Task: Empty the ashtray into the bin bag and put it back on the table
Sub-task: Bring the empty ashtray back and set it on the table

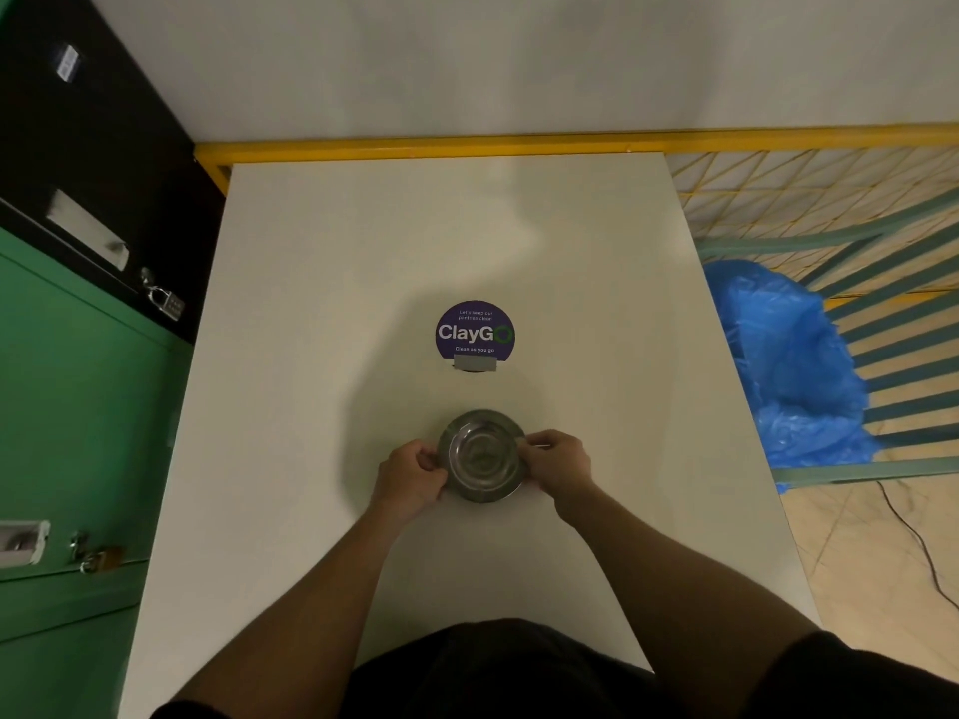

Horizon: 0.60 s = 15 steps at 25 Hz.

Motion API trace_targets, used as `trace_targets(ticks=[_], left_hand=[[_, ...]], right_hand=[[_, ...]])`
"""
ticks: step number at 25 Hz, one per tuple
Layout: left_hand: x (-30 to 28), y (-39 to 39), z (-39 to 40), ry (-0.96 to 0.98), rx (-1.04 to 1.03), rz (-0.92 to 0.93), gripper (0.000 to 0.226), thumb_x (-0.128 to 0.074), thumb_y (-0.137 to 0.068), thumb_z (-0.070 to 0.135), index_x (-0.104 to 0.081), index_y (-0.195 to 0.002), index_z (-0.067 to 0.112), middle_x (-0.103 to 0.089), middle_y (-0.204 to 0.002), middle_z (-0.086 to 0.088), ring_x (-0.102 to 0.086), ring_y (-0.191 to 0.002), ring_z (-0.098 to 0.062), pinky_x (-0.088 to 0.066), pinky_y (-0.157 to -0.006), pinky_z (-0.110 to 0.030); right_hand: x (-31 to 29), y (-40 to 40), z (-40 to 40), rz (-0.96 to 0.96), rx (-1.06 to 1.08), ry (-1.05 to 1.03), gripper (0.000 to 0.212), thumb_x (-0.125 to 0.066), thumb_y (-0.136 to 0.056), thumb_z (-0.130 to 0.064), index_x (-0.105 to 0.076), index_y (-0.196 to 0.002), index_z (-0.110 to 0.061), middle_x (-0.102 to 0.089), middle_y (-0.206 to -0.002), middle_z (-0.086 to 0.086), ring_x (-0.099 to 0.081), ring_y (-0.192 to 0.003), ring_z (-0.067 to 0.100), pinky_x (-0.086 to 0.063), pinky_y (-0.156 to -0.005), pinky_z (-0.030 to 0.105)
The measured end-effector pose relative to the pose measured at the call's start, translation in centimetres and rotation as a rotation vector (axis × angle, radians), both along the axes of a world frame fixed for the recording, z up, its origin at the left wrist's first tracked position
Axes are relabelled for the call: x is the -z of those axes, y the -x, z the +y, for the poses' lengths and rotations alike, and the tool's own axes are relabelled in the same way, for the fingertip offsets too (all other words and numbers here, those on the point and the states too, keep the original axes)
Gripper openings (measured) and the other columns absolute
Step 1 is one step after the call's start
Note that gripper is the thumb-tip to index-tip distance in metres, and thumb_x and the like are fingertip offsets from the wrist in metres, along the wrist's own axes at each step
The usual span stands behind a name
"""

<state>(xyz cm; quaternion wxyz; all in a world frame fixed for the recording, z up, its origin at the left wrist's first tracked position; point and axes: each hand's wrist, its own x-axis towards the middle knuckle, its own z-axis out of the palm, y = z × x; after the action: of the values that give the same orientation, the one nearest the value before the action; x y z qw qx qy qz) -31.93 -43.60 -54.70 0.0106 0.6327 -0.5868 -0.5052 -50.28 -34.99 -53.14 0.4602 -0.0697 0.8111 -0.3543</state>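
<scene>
A round metal ashtray (480,455) sits upright at the middle of the white table (322,313), a little nearer to me than a purple sticker. My left hand (411,477) pinches its left rim and my right hand (558,461) pinches its right rim. The bowl looks bare and shiny, with no ash that I can make out. A blue bin bag (789,365) stands open on the floor beyond the table's right edge.
A round purple "ClayGo" sticker (475,332) lies on the table beyond the ashtray. Green and black lockers with padlocks (78,381) line the left side. A yellow and green railing (856,225) stands at the right, and a black cable (913,542) runs on the floor.
</scene>
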Motion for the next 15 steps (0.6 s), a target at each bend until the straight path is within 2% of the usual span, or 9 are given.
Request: trace_targets(ticks=[4, 6, 8, 11, 15], left_hand=[[-0.3, 0.1, -0.2, -0.137, -0.032, 0.016, 0.008, -0.071, -0.074, 0.015, -0.066, -0.080, 0.014, -0.072, -0.057, -0.005, -0.063, -0.047, -0.020, -0.055, -0.051, -0.032], [-0.6, 0.3, -1.3, -0.139, -0.062, 0.018, 0.011, -0.070, -0.078, 0.021, -0.068, -0.083, 0.012, -0.074, -0.066, -0.007, -0.064, -0.048, -0.020, -0.053, -0.049, -0.029], [-1.0, 1.0, -2.7, -0.048, -0.076, 0.006, 0.013, -0.068, -0.079, 0.026, -0.070, -0.085, 0.014, -0.075, -0.079, -0.008, -0.069, -0.060, -0.023, -0.057, -0.058, -0.032], [-1.4, 2.5, -4.2, 0.083, 0.056, -0.023, 0.014, -0.063, -0.083, 0.028, -0.068, -0.094, 0.020, -0.070, -0.094, -0.001, -0.067, -0.086, -0.024, -0.057, -0.080, -0.038], [-1.1, 3.5, -4.7, 0.115, 0.188, -0.011, 0.013, -0.066, -0.084, 0.024, -0.070, -0.097, 0.021, -0.071, -0.095, 0.000, -0.065, -0.088, -0.019, -0.053, -0.082, -0.031]], right_hand=[[-0.5, 0.5, -0.9, 0.100, -0.056, -0.012, 0.011, -0.075, -0.085, -0.029, -0.070, -0.087, -0.019, -0.069, -0.080, -0.003, -0.062, -0.069, 0.009, -0.041, -0.048, 0.015], [-0.7, 0.6, -0.5, 0.118, -0.011, -0.004, 0.015, -0.072, -0.086, -0.033, -0.068, -0.090, -0.019, -0.066, -0.082, -0.004, -0.060, -0.074, 0.011, -0.040, -0.052, 0.018], [-0.6, 0.1, 0.5, 0.114, 0.036, -0.004, 0.016, -0.069, -0.089, -0.034, -0.066, -0.092, -0.019, -0.066, -0.085, -0.003, -0.060, -0.076, 0.013, -0.041, -0.055, 0.020], [0.1, -1.4, 2.4, 0.122, 0.046, -0.043, 0.012, -0.067, -0.090, -0.029, -0.067, -0.096, -0.018, -0.067, -0.089, -0.002, -0.060, -0.077, 0.009, -0.041, -0.056, 0.019], [0.5, -2.5, 2.8, 0.110, 0.044, -0.079, 0.008, -0.064, -0.091, -0.020, -0.070, -0.096, -0.018, -0.070, -0.090, -0.001, -0.062, -0.078, 0.010, -0.043, -0.055, 0.019]])
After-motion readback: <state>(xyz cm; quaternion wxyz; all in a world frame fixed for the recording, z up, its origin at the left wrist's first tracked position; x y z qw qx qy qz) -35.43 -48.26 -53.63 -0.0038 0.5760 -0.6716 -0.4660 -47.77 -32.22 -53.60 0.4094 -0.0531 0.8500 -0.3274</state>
